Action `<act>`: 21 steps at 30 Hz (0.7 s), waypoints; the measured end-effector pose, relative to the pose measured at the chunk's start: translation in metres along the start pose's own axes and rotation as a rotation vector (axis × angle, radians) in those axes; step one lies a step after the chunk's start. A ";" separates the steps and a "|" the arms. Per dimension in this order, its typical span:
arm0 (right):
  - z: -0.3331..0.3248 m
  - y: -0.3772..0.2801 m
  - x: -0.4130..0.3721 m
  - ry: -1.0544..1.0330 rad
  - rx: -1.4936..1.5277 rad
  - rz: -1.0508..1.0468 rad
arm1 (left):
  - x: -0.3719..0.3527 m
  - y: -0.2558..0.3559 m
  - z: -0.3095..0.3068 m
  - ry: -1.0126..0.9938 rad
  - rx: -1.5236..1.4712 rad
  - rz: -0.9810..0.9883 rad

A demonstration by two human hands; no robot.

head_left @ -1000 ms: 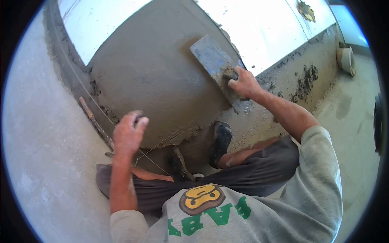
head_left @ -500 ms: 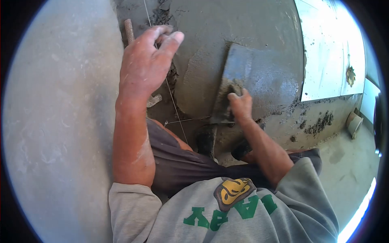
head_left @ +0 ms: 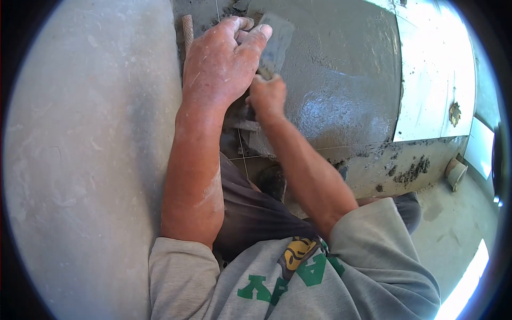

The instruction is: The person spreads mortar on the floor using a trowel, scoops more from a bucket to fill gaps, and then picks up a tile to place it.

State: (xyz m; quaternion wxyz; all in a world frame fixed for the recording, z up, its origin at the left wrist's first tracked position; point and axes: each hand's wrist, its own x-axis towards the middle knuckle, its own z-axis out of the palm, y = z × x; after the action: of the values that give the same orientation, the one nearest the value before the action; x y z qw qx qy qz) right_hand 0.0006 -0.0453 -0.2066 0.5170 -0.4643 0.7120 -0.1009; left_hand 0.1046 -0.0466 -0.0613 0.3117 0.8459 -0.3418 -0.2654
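Observation:
My right hand (head_left: 268, 97) is wrapped round the handle of a flat rectangular plastering trowel (head_left: 276, 38), somewhat blurred. The blade lies over the left part of the wet grey mortar (head_left: 341, 69), its long side pointing away from me. My left hand (head_left: 226, 58) is raised above the left edge of the mortar, close to the trowel. Its fingers are loosely curled with the thumb apart, and nothing shows in them. Behind it a textured tool handle (head_left: 188, 29) sticks out; the rest of that tool is mostly hidden by my left hand and forearm.
A pale wall (head_left: 90, 133) rises along the left. Large white tiles (head_left: 429, 69) lie right of the mortar, with a dry leaf (head_left: 454, 113) on one. Thin strings (head_left: 242, 146) cross near my feet. A small cup-like container (head_left: 455, 173) stands at the right on the lower floor.
My right hand has swept the trowel left and away from me, turning it, leaving smoother, shinier mortar. My left hand has shifted slightly right and up, still loosely curled.

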 end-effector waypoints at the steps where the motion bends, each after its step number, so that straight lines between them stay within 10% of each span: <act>1: -0.019 -0.014 0.002 -0.075 0.035 -0.069 | 0.001 -0.001 0.000 0.001 -0.002 -0.001; 6: -0.138 0.005 0.020 -0.107 -0.655 -0.757 | 0.002 0.003 0.000 0.000 -0.028 -0.036; 10: -0.203 0.013 -0.019 -0.751 -1.371 -0.618 | 0.004 0.000 0.001 -0.011 -0.029 -0.032; 16: -0.182 0.065 0.015 -0.703 -1.341 -1.186 | 0.007 0.003 -0.005 0.031 -0.068 -0.033; 21: -0.132 0.000 0.050 -0.573 -1.348 -1.165 | 0.013 -0.006 -0.007 0.056 -0.166 -0.099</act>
State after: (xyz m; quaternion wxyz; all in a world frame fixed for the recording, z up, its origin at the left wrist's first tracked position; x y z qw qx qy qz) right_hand -0.1102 -0.1277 -0.1798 0.1623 -0.9569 0.1205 0.2084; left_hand 0.1194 -0.0504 -0.0640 0.3766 0.8401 -0.2676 -0.2842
